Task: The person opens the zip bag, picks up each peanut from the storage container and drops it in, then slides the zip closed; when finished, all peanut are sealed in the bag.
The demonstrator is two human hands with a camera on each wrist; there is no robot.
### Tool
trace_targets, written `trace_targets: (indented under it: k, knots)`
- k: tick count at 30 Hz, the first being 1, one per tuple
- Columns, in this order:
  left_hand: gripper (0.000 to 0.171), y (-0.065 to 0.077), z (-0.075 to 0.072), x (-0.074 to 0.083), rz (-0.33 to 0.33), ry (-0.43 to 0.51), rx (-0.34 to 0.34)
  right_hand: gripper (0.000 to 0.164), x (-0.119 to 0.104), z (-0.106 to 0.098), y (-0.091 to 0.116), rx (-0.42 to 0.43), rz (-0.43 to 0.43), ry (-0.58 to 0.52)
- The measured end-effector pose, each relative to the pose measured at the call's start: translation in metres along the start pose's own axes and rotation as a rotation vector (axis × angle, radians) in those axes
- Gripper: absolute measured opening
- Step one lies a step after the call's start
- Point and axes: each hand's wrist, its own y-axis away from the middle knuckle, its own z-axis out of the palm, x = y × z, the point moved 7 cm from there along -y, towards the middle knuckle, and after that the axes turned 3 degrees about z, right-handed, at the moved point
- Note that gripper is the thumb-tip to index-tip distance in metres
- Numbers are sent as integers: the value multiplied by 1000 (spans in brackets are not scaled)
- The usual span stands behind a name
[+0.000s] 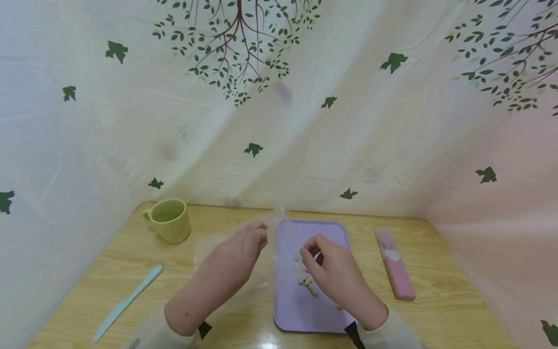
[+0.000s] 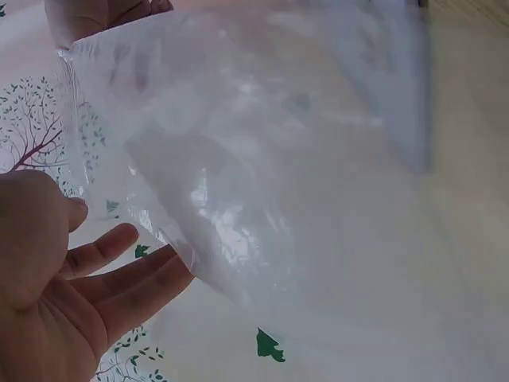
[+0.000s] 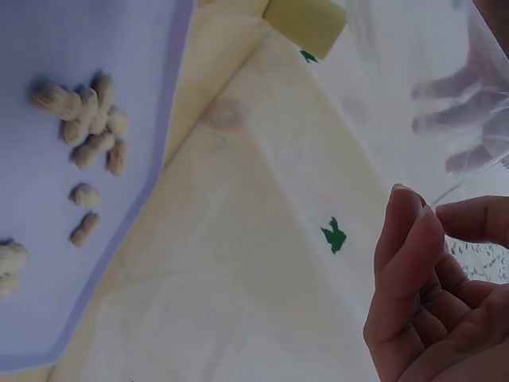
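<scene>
A clear plastic bag (image 2: 302, 199) hangs between both hands. My right hand (image 3: 445, 294) pinches the bag's edge between thumb and finger. In the left wrist view, my left hand (image 2: 87, 294) has its fingers spread, some of them passing behind or into the bag; which of these I cannot tell. The head view has the left hand (image 1: 237, 252) left of the purple tray (image 1: 314, 317) and the right hand (image 1: 337, 269) above it. Peanuts in their shells (image 3: 91, 111) lie scattered on the tray, partly hidden by the right hand in the head view.
A yellow-green mug (image 1: 172, 225) stands at the back left of the wooden table (image 1: 235, 325). In front of it lies a light blue knife (image 1: 126, 304). A long pink packet (image 1: 396, 266) lies right of the tray. A patterned curtain (image 1: 279, 160) surrounds the table.
</scene>
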Motion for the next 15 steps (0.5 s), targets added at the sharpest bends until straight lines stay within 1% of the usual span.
trace_targets:
  k: [4,7,9,12,15]
  knots:
    - [34,5,7,0,42,45,-8,7,4,8,1,-30,20,2]
    - [33,10,12,-4,89,71,14,7,7,13,2,-62,47,3]
    - [33,13,14,-8,101,98,16,7,7,16,3,-77,56,0]
    - [31,18,17,-9,164,80,40,8,6,19,5,-84,43,1]
    - [33,22,18,-6,240,57,59,9,3,21,7,-66,12,11]
